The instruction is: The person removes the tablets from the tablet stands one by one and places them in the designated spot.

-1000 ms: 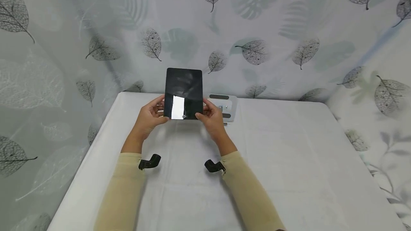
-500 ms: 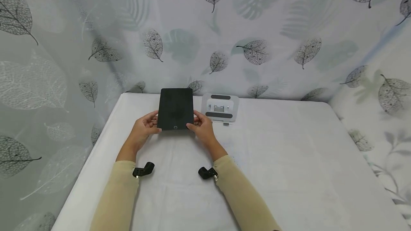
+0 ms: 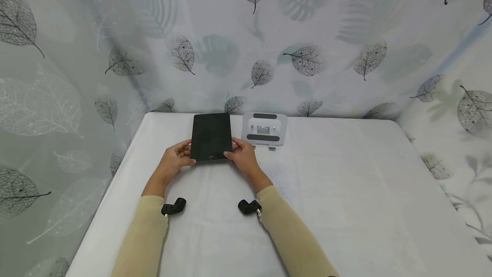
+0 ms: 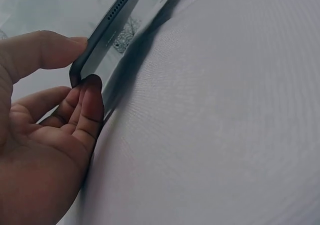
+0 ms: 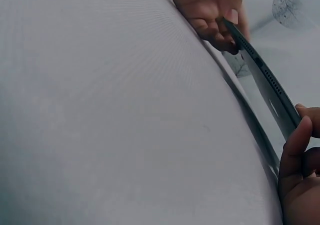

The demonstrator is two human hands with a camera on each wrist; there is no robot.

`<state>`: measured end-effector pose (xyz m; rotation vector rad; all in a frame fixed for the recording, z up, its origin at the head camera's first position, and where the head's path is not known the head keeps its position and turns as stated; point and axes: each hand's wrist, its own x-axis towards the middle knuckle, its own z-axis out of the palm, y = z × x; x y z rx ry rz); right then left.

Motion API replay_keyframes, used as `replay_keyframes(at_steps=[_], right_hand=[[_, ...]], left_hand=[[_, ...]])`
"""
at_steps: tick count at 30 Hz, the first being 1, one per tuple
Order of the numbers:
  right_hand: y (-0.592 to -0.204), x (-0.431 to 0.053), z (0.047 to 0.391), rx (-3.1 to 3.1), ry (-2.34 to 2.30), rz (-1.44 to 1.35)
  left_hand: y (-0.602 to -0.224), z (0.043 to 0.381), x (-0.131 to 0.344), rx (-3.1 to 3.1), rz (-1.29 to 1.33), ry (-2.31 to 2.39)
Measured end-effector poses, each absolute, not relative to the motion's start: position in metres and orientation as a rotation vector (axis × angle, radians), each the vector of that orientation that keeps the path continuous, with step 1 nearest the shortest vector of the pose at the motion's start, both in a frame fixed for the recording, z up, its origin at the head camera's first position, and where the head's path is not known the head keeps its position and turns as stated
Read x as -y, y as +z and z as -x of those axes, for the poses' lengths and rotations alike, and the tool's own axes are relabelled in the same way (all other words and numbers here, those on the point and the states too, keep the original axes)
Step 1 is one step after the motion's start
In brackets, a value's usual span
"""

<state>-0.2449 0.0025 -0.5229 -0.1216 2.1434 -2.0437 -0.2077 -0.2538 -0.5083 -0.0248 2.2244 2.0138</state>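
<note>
A black tablet (image 3: 212, 137) is held between both hands at the back left of the table, its dark screen facing up and a round home button at the near edge. My left hand (image 3: 174, 158) grips its left side, thumb on top and fingers beneath. On the opposite side my right hand (image 3: 243, 155) pinches the near right corner in the same way. In the left wrist view the tablet's edge (image 4: 112, 15) with its speaker holes stands tilted above the white cloth. The right wrist view shows a gap between the tablet (image 5: 265, 75) and the cloth below it.
Just right of the tablet lies a grey-white stand (image 3: 264, 129) with dark pads and a metal hinge in its middle. A white cloth covers the table (image 3: 338, 191). Leaf-patterned curtains (image 3: 261, 33) rise directly behind and at both sides.
Both hands have lowered the tablet toward the table and slightly left, tipping it flatter. The bright reflection has left its screen, and the stand beside it has come into full view.
</note>
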Motion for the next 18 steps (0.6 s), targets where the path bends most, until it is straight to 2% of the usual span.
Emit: replay_keyframes(at_steps=[18], right_hand=[[-0.516, -0.002, 0.244, -2.191, -1.912, -0.006]], left_hand=[[-0.509, 0.208, 0.243, -2.301, 0.172, 1.871]])
